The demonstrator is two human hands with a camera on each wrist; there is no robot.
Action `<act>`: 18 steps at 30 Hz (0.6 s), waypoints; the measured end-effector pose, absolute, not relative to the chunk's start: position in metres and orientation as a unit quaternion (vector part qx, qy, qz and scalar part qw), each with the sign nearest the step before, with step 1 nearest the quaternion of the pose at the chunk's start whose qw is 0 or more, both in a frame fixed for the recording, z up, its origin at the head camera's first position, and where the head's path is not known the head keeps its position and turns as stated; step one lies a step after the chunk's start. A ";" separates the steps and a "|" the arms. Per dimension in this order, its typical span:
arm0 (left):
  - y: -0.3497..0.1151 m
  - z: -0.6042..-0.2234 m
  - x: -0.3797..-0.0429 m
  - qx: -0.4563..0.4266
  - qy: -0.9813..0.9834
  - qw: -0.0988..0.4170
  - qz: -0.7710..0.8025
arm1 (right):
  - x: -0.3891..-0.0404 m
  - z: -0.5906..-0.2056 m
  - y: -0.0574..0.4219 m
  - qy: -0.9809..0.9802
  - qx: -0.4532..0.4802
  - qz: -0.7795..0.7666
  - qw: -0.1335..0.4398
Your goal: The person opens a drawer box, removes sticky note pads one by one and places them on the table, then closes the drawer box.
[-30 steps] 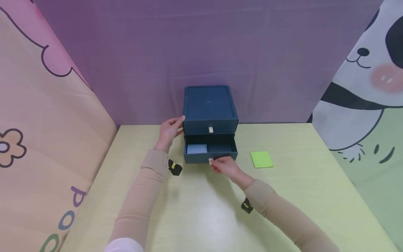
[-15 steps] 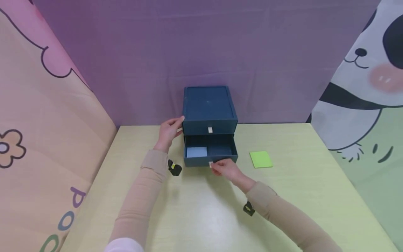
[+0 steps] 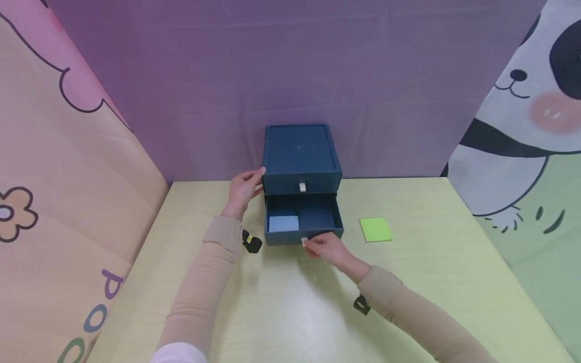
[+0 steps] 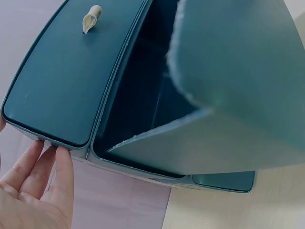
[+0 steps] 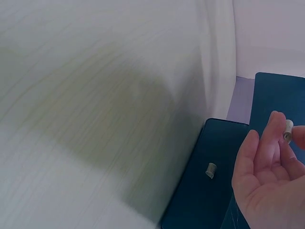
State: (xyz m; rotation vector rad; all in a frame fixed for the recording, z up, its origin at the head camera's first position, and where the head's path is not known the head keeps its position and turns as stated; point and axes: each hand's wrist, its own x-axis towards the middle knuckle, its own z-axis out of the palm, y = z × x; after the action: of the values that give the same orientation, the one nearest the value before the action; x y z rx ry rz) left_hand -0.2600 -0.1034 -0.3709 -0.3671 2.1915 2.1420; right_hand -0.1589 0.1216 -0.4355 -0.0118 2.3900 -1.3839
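Note:
A dark blue desktop drawer cabinet stands at the back of the table. Its upper drawer is closed, while the drawer below is pulled out. A pale rectangular item lies in that drawer's left part. My left hand touches the cabinet's left side; in the left wrist view its fingers look fairly straight, fingertips against the wall. My right hand pinches the small light pull tab on the drawer's front between thumb and finger.
To the right of the cabinet lies a lime-green square pad, like sticky notes. A further drawer front with its own tab shows in the right wrist view. Small black pieces show beside the forearms. A purple cloth hangs behind.
The drawer has slid further out toward me, with my right hand moving along on its tab. More of the inside and the pale item show. My left hand keeps its place.

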 end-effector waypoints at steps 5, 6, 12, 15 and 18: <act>-0.104 -0.371 -0.260 -0.117 0.709 0.026 0.695 | -0.158 -0.435 0.121 0.849 -0.010 -0.492 0.190; -0.104 -0.372 -0.260 -0.116 0.708 0.025 0.696 | -0.158 -0.435 0.122 0.848 -0.010 -0.494 0.190; -0.104 -0.373 -0.261 -0.117 0.709 0.023 0.695 | -0.157 -0.436 0.122 0.848 -0.014 -0.495 0.187; -0.104 -0.373 -0.261 -0.120 0.709 0.022 0.694 | -0.157 -0.437 0.123 0.848 -0.016 -0.495 0.187; -0.104 -0.373 -0.262 -0.121 0.711 0.022 0.693 | -0.157 -0.437 0.123 0.848 -0.018 -0.496 0.186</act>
State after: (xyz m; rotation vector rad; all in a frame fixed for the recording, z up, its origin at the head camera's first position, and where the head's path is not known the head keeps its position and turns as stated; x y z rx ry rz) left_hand -0.2616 -0.1035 -0.3733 -0.3761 2.2017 2.1453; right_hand -0.1565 0.1230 -0.4371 -0.0511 2.3876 -1.3982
